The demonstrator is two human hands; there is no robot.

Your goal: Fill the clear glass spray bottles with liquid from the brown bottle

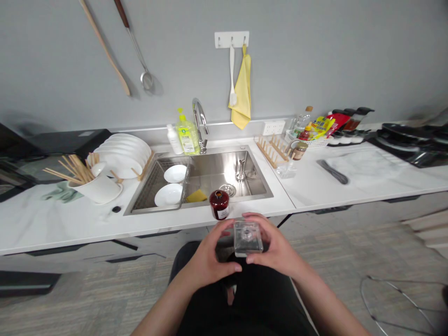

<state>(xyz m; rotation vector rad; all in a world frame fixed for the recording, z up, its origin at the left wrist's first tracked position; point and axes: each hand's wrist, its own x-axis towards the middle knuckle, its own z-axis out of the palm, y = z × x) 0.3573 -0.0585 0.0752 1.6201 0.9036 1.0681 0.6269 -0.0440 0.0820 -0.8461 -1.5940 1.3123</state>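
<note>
A clear square glass container (248, 239) is held up in front of the counter edge, above my lap. My right hand (276, 245) grips it from the right, thumb at its near edge and fingers at the far side. My left hand (213, 254) is at its left with thumb and fingers spread apart, and a gap shows between the palm and the glass. Just beyond, a dark red round bottle (219, 204) with a white label and an open neck stands on the counter's front edge.
Behind is a steel sink (259, 175) with two white bowls (168, 194) in a rack and a yellow sponge (196, 196). Left are a chopstick holder (100, 188) and plates (122, 151); right, a wooden rack (268, 154), a jar (299, 150) and black tongs (332, 171).
</note>
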